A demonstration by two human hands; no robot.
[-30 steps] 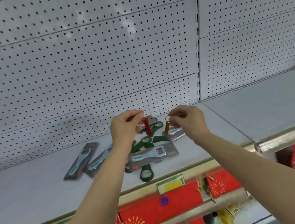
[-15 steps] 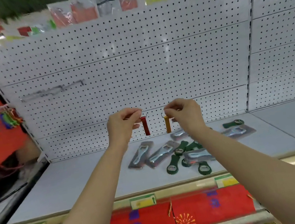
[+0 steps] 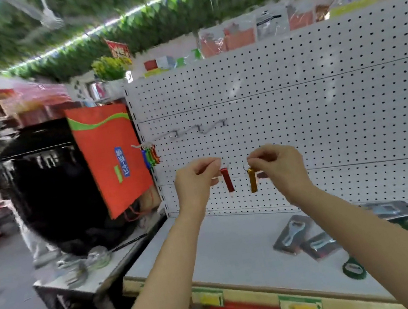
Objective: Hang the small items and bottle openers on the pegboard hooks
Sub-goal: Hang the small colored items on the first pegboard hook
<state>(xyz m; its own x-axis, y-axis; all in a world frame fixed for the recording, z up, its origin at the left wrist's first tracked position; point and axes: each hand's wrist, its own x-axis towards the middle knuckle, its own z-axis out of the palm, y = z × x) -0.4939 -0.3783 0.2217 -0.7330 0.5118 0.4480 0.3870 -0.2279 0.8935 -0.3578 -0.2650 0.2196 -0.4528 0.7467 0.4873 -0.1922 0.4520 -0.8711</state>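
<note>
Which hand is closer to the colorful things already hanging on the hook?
Left. The left hand, holding the red item, is just right of and below the hanging bunch. The right hand, with the gold item, is farther right.

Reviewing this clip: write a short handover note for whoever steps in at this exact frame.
Left hand: pinching a red tag, raised before the pegboard.
Right hand: pinching a gold tag by its ring.
Done: some coloured tags hang on the left hook.
Left: hang both held tags; the carded openers and green openers lie on the shelf. The long hooks look bare.
</note>
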